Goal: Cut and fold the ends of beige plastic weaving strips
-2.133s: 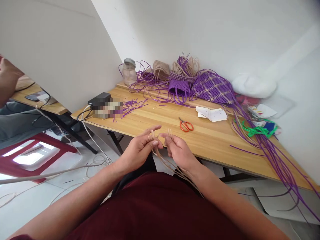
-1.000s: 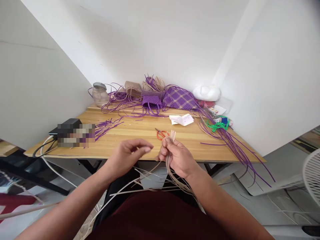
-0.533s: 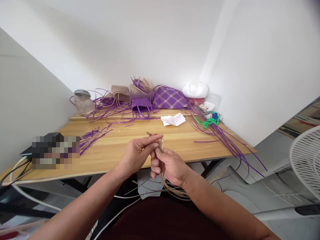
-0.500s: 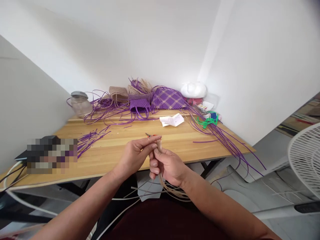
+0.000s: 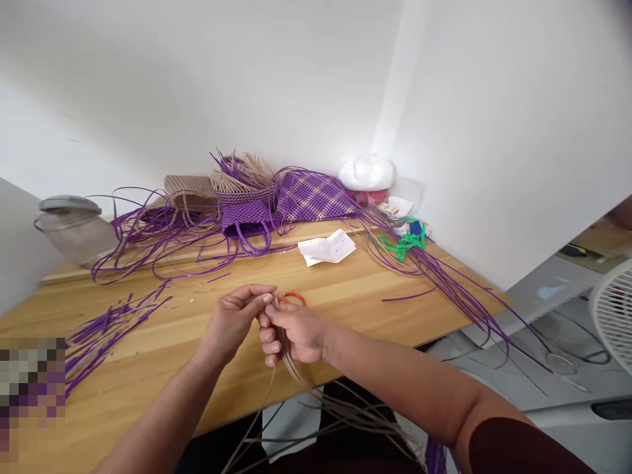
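A bundle of beige weaving strips runs down from my two hands and spreads over my lap. My right hand is closed around the bundle near its upper end, with the fingers curled and the thumb on top. My left hand pinches at the same upper end, thumb and forefinger together and touching the right thumb. The exact spot between the fingertips is mostly hidden. Just behind the hands, an orange-handled tool lies on the wooden table, partly covered.
Along the wall stand purple and beige woven baskets, a lidded jar and a white bundle. Cut purple strips lie left; long purple strips hang off the right edge. A paper lies mid-table. A fan stands right.
The view has shifted, and both hands appear farther left and slightly lower, over the table. They still hold the beige strips together at the upper end. More of the orange handle shows.
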Motion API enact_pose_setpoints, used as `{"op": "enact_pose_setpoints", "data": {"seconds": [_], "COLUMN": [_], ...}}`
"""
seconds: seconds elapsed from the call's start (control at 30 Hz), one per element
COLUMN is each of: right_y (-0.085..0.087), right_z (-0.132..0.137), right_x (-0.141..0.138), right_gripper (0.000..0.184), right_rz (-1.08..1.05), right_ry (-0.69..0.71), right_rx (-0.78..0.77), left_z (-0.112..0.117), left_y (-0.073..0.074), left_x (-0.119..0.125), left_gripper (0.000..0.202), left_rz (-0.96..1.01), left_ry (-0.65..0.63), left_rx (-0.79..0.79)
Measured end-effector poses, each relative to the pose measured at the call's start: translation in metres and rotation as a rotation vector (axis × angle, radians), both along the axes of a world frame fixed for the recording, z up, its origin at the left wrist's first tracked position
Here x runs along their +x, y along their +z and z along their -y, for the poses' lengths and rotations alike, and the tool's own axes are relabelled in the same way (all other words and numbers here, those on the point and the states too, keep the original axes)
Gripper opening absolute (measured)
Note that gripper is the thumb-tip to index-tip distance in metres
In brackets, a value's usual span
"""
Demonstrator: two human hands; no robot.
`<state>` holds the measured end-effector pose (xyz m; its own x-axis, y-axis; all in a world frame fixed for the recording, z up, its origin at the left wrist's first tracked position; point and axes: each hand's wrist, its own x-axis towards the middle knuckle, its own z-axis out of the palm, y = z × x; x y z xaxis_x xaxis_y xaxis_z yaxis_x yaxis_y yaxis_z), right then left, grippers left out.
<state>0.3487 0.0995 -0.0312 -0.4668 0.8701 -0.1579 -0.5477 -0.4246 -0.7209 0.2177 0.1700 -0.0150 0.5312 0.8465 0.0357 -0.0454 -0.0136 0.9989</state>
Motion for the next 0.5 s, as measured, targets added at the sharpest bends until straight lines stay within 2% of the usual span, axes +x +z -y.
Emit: {"op": "enact_pose_setpoints", "data": {"seconds": [0.13, 0.23, 0.33, 0.5], "right_y": [-0.007, -0.014, -0.020, -0.026], "right_z": [-0.034, -0.044, -0.043, -0.036], "right_x": [0.013, 0.020, 0.022, 0.019], "right_gripper": [0.032, 0.033, 0.034, 0.033], "right_rz": [-0.068, -0.117, -0.138, -0.160], "right_ry": [0.059, 0.070, 0.104, 0.144], "right_rx": [-0.008, -0.034, -0.069, -0.114], "left_z": [-0.035, -0.051, -0.054, -0.051], "left_y": [-0.012, -0.025, -0.039, -0.050], "left_x": [0.015, 0.021, 0.020, 0.012], "left_gripper": [0.030, 0.036, 0.041, 0.025], "left_rz": [0.049, 0.043, 0.048, 0.052], "left_ry": [0.046, 0.010, -0.040, -0.106], "left_rx": [-0.074, -0.153, -0.247, -0.366]}}
